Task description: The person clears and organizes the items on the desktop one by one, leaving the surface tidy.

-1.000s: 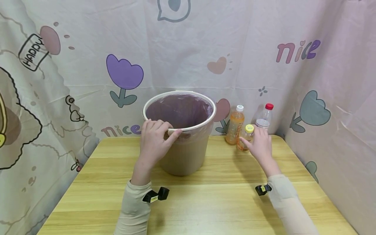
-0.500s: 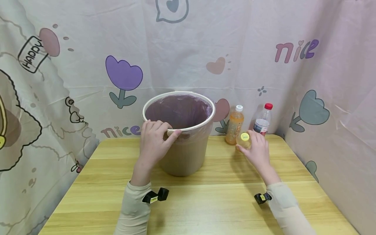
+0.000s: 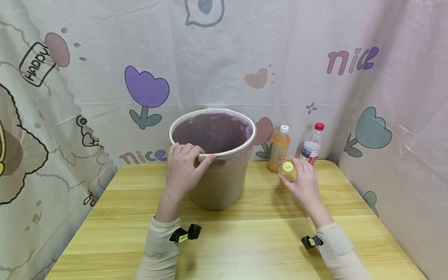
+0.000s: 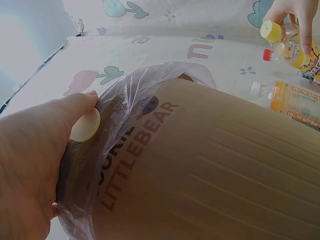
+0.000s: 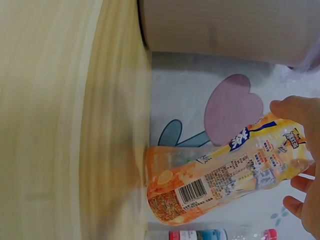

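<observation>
My left hand (image 3: 183,165) grips the near-left rim of a beige trash can (image 3: 220,186), fingers over the edge and thumb outside. A clear plastic bag (image 4: 132,90) lines the can and folds down over its outside. My right hand (image 3: 303,181) holds a yellow-capped drink bottle (image 3: 287,167) with an orange label, its cap tilted toward the head camera. In the right wrist view the fingers wrap the upper part of this bottle (image 5: 235,170), its barcode facing that camera. Just behind it stands a white-capped bottle of orange drink (image 3: 279,151).
A clear bottle with a red cap (image 3: 311,147) stands at the back right, partly behind my right hand. The wooden table (image 3: 245,249) carries everything. A patterned cloth (image 3: 217,58) hangs close behind the can and bottles.
My right hand has drawn the yellow-capped bottle slightly left and nearer, tipping its cap toward the head camera. More of the red-capped bottle now shows. My left hand stays on the rim.
</observation>
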